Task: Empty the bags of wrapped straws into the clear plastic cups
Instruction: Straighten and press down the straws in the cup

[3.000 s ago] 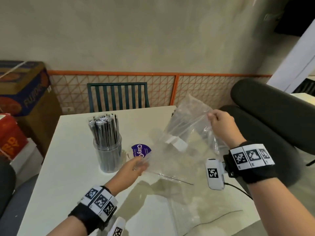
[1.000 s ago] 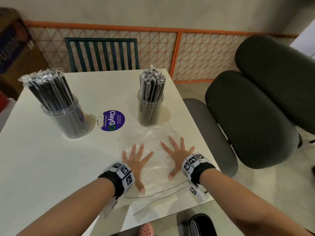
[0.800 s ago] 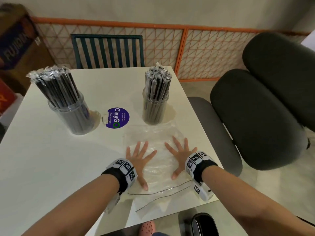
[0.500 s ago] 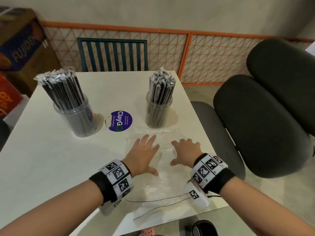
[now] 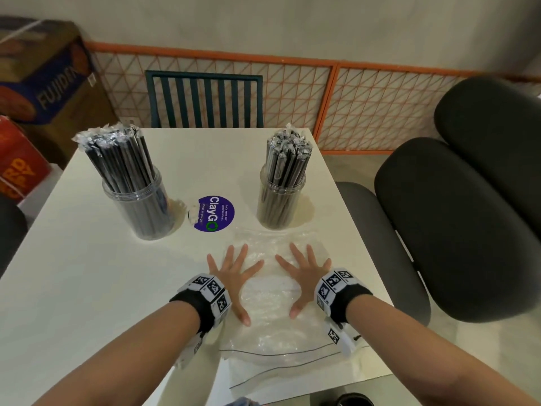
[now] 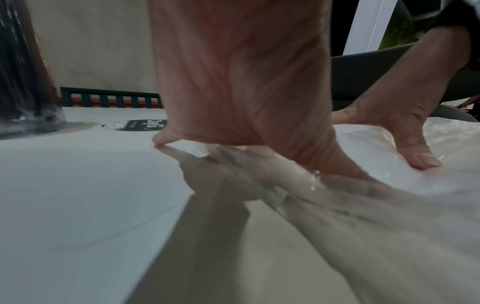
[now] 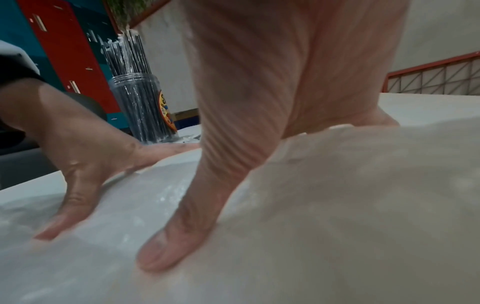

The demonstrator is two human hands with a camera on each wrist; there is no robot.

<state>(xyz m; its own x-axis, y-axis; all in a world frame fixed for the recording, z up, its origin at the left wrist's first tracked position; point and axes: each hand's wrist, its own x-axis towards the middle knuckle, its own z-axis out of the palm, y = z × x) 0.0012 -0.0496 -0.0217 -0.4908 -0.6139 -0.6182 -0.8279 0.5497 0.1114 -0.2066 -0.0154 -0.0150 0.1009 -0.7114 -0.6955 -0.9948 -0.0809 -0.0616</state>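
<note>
Pressing flat, we have both palms spread on the empty clear bags [image 5: 272, 291]: our left hand [image 5: 231, 276] and our right hand [image 5: 304, 273] lie side by side with fingers straight and splayed, gripping nothing, only bearing down on the crinkled plastic against the white table [image 5: 87, 288].

Just beyond our right fingertips stands the right cup [image 5: 279, 203], packed with wrapped straws [image 5: 288, 159]; the left cup [image 5: 137, 206] stands farther off past our left hand, its straws leaning outward. Between the cups lies a purple sticker [image 5: 215, 213].

By our judgement the emptying looks done, and the risks are small ones. The film is slick, so a sideways push could slide it under our palms and nudge the right cup, which is top-heavy. The bags' near edge overhangs the table toward us; lifting our hands could let them slip off.
</note>
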